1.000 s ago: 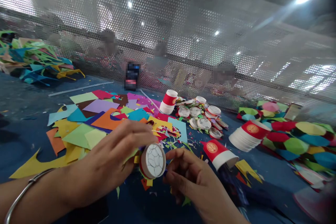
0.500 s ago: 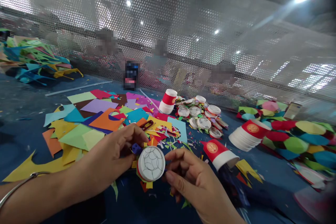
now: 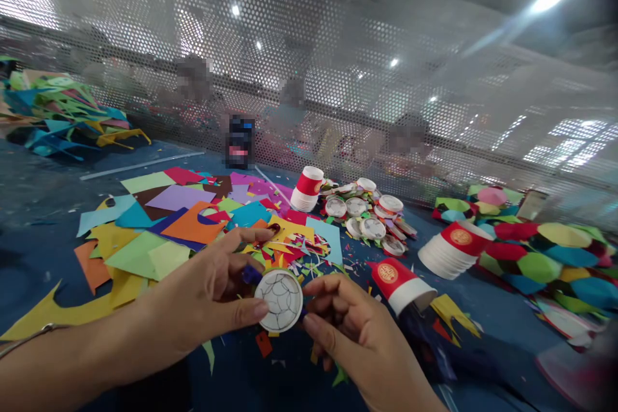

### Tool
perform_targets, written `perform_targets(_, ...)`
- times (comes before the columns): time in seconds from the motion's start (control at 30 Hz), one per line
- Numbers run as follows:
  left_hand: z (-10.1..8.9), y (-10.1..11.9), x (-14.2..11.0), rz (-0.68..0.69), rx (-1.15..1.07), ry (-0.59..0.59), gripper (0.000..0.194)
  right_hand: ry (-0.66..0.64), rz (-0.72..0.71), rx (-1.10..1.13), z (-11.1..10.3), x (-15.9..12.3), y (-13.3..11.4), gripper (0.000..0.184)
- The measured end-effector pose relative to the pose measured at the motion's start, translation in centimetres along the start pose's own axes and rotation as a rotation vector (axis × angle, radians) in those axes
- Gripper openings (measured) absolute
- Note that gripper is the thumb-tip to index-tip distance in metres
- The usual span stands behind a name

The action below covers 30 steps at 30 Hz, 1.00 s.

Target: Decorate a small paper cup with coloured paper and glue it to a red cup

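Between both hands I hold a cut-down paper cup (image 3: pixel 279 300), its round white bottom with a drawn line pattern facing me. My left hand (image 3: pixel 212 290) grips its left side, thumb pressed on the rim, with a small blue piece under the fingers. My right hand (image 3: pixel 352 328) pinches the cup's right edge with fingers curled. Bright paper scraps (image 3: pixel 284 251) lie just behind the cup on the blue table (image 3: pixel 38 187).
Coloured paper sheets (image 3: pixel 159 219) spread at the left. A red-and-white cup stack (image 3: pixel 306 188) and cut cup bottoms (image 3: pixel 367 212) lie mid-table. More cup stacks (image 3: pixel 451 248) (image 3: pixel 400 283) and folded coloured pieces (image 3: pixel 545 257) sit right. A perforated screen (image 3: pixel 309 77) stands behind, people beyond it.
The cup has turned so its patterned bottom faces me squarely. My left thumb has moved down onto its rim, and both hands have shifted slightly lower.
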<state>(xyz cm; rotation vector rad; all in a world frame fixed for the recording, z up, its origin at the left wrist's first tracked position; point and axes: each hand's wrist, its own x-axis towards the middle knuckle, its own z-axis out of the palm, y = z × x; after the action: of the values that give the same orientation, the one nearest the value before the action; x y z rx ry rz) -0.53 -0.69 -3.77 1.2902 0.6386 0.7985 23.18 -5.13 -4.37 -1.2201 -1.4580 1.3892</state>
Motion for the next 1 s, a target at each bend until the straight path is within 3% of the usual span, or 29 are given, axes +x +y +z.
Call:
perform_targets(0.2, -0.8, -0.2, 0.7, 0.064, 0.049, 0.112, 0.083, 0.033, 0.005, -0.046, 0.1, 0.1, -0.2, 0.037)
perform_targets(0.47, -0.4, -0.1, 0.0, 0.181, 0.259, 0.145, 0.071, 0.094, -0.026, -0.132, -0.4, 0.0, -0.1, 0.032)
perform_targets(0.6, -0.2, 0.1, -0.4, 0.144, 0.183, 0.039, 0.064, 0.117, -0.055, -0.15, -0.3, 0.1, -0.3, 0.032)
perform_targets(0.73, 0.0, 0.5, -0.3, 0.045, -0.001, -0.097, 0.074, 0.082, -0.056, -0.126, 0.1, 0.1, -0.3, 0.031)
perform_targets(1.0, -0.2, 0.1, -0.5, -0.009, -0.056, -0.196, 0.077, 0.077, -0.139, -0.22, 0.6, -0.1, 0.1, 0.031)
